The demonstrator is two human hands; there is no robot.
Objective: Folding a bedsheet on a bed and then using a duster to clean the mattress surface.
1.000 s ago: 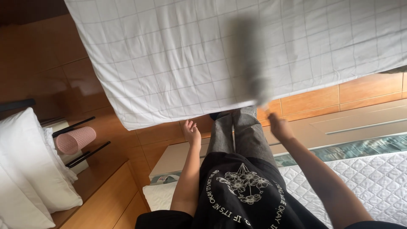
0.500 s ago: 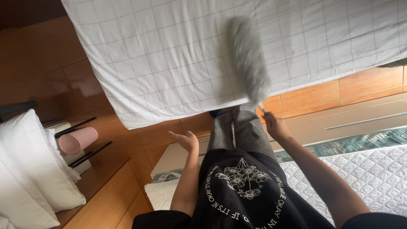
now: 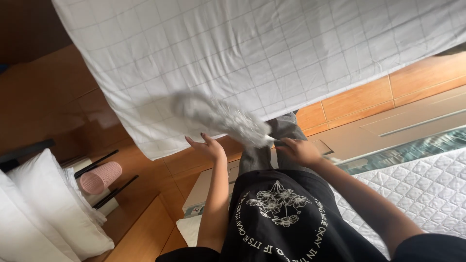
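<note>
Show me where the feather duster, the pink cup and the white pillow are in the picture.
feather duster [image 3: 218, 116], head view, on the middle of its fluffy grey head.
pink cup [image 3: 101, 177], head view, on its ribbed side.
white pillow [image 3: 46, 208], head view, on its broad front face.

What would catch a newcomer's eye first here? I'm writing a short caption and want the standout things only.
First, the big white checked sheet spread across the top of the view. Just below its edge, the right hand grips a fluffy grey duster, blurred and lying across the sheet's lower part, while the left hand is open, palm up, beside it. At lower left, a pink ribbed cup lies on its side next to white pillows.
</note>
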